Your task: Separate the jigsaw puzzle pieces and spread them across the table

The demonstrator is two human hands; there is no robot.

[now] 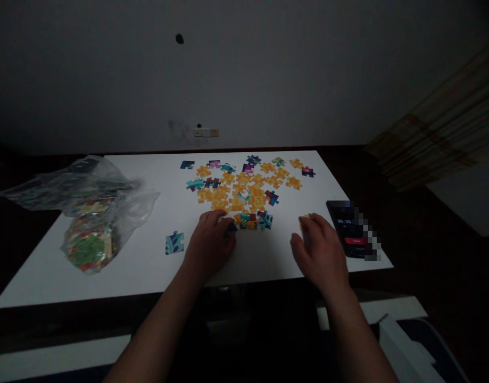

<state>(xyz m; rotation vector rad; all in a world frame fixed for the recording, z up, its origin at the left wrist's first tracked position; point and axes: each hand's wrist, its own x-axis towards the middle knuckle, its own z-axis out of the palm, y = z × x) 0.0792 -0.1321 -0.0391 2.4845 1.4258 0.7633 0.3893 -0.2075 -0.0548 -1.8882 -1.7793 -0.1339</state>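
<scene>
My left hand (212, 242) is closed at the table's near side, thumb and fingers pinching a dark blue puzzle piece (232, 227). Just right of that piece lie a teal, red and yellow piece (248, 221) and a blue-purple patterned piece (265, 219), side by side. My right hand (322, 250) rests farther right, thumb apart from the curved fingers. A yellow puzzle piece (305, 222) shows at its fingertips, partly hidden by them. Beyond both hands spreads a loose heap of mostly yellow puzzle pieces (236, 203). One light blue patterned piece (174, 242) lies alone left of my left hand.
Clear plastic bags (90, 234) with colourful pieces inside cover the left part of the white table (148, 276). A dark phone (350, 229) showing a timer lies near the right edge, close to my right hand. A wall (268, 80) stands behind the table.
</scene>
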